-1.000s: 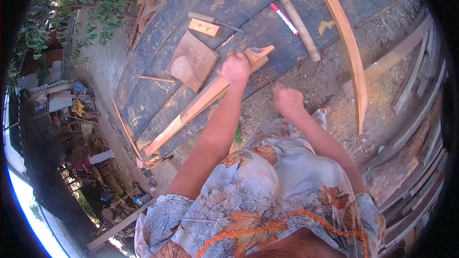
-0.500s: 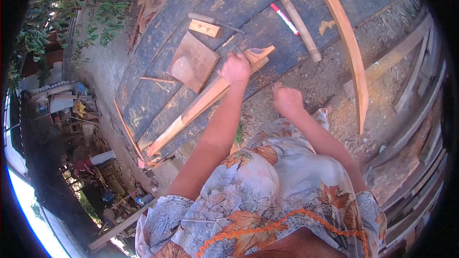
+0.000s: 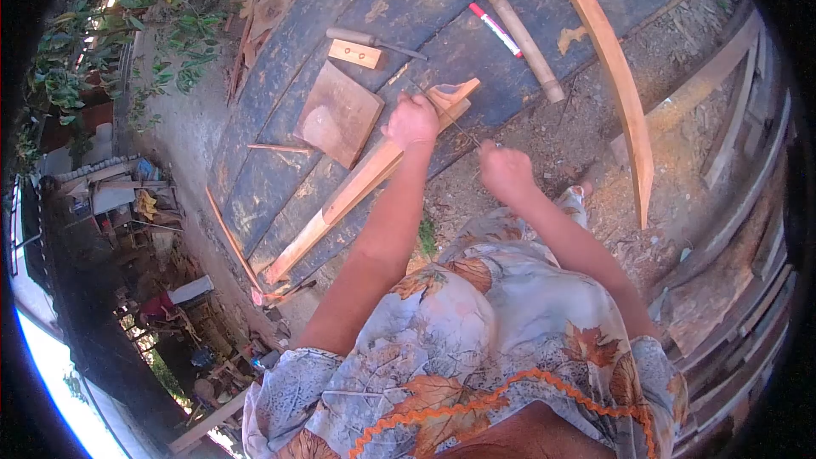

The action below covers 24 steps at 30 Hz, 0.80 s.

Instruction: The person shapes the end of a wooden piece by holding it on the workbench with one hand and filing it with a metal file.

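A long, tapering wooden piece (image 3: pixel 344 200) with a shaped, notched far end lies slantwise on the dark table (image 3: pixel 357 8). My left hand (image 3: pixel 411 121) is closed around it just below that shaped end. My right hand (image 3: pixel 507 172) is closed on the near end of a thin, dark rod-like tool (image 3: pixel 463 133). The tool crosses the wood beside the notch, and its far part shows just beyond my left hand. Its handle is hidden in my right fist, and I cannot tell its exact kind.
Left of my hands are a square board (image 3: pixel 340 115), a small block with two holes (image 3: pixel 355 53) and a wooden-handled tool (image 3: pixel 353 36). A red-and-white marker (image 3: pixel 495 30), a round stick (image 3: pixel 518 34) and a curved wooden strip (image 3: pixel 608 55) lie farther right. Planks (image 3: pixel 731 289) are stacked at right.
The view has shifted slightly, so the table items appear a little farther left. My right hand has moved slightly up toward the wood with the tool. My left hand keeps its hold.
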Each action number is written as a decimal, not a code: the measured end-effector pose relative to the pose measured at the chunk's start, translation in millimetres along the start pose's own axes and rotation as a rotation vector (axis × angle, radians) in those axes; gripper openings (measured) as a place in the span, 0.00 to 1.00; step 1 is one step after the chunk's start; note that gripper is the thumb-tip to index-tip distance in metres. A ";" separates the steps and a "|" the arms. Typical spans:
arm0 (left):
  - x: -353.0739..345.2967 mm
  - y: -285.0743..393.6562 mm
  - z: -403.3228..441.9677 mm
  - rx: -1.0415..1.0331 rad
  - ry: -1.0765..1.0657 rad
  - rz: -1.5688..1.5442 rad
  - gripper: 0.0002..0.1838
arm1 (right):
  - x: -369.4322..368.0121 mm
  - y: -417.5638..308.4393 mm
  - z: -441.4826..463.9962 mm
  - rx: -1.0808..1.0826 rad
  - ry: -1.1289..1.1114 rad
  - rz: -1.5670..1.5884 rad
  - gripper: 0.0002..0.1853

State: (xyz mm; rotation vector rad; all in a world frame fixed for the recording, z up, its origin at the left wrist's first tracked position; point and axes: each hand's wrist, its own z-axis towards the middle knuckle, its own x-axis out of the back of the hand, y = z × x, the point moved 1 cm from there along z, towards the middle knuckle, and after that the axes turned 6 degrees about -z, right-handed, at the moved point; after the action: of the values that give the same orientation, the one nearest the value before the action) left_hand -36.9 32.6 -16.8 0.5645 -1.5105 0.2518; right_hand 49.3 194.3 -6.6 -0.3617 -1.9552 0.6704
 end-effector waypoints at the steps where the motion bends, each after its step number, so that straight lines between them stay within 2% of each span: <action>1: 0.8 1.0 -0.1 -0.010 0.026 -0.015 0.20 | 0.6 -3.9 11.0 0.025 0.045 0.025 0.09; 5: 4.1 3.3 2.6 -0.023 0.014 -0.002 0.20 | -3.0 -13.9 39.5 0.073 0.128 0.027 0.08; 7: 7.0 4.8 0.5 0.032 -0.061 0.008 0.22 | -2.1 -9.6 34.3 0.066 0.159 0.051 0.07; 11: 9.5 5.9 1.7 0.037 -0.091 0.013 0.22 | -3.6 6.7 -1.9 0.015 0.057 -0.007 0.07; 13: 5.3 3.1 -0.9 -0.009 0.010 -0.008 0.21 | -8.6 13.8 -9.1 0.021 0.082 -0.035 0.07; 19: 11.2 6.1 1.1 0.037 -0.082 0.003 0.23 | -7.2 -14.5 46.4 0.106 0.204 0.049 0.07; 24: 15.6 7.4 -2.8 0.037 -0.098 0.012 0.24 | -15.0 -7.2 19.5 0.044 0.170 0.058 0.08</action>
State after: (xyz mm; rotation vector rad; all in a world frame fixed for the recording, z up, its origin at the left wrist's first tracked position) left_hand -37.1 37.4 0.0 0.6053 -1.6067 0.2652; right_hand 39.1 175.0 -20.0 -0.4359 -1.7724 0.6960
